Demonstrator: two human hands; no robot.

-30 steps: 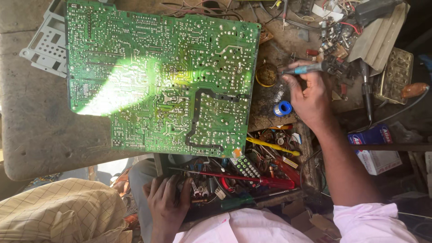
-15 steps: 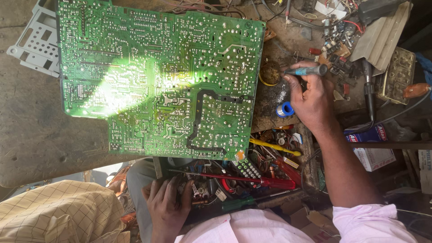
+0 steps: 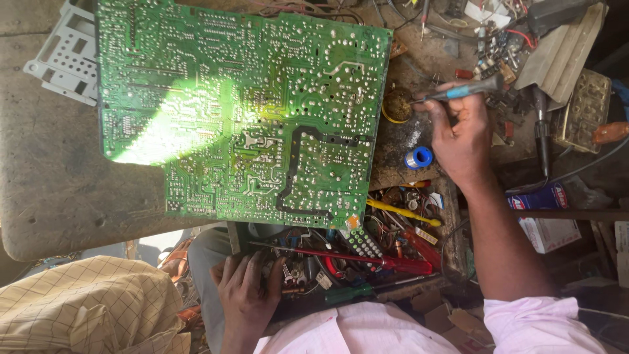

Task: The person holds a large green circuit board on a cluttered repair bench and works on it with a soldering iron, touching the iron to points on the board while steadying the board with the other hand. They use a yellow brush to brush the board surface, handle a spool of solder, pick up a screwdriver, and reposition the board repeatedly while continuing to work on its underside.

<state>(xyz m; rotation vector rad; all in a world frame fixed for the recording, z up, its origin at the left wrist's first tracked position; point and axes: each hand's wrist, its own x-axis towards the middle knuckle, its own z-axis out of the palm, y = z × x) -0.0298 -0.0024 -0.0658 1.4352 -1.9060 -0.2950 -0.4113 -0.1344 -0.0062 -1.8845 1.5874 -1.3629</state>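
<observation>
Green circuit board (image 3: 242,111) fills the upper left and centre of the frame, solder side up, lying flat on a worn table (image 3: 52,183) with a patch of sunlight across it. My right hand (image 3: 462,141) sits just right of the board's edge, fingers pinched shut around a soldering iron (image 3: 465,88) with a blue grip, its tip pointing left toward a small round tin (image 3: 396,105) beside the board. My left hand (image 3: 246,298) is low in the frame, fingers spread and resting among loose tools in an open drawer (image 3: 367,262), gripping nothing that I can make out; a red-handled screwdriver (image 3: 393,262) lies just beside it. A little blue spool (image 3: 418,157) sits under my right palm. To do this well, I judge the tip wants only a light touch at the tin, wrist braced on the table, with the hot end kept off the board's edge and the tangle of wires at the top.
</observation>
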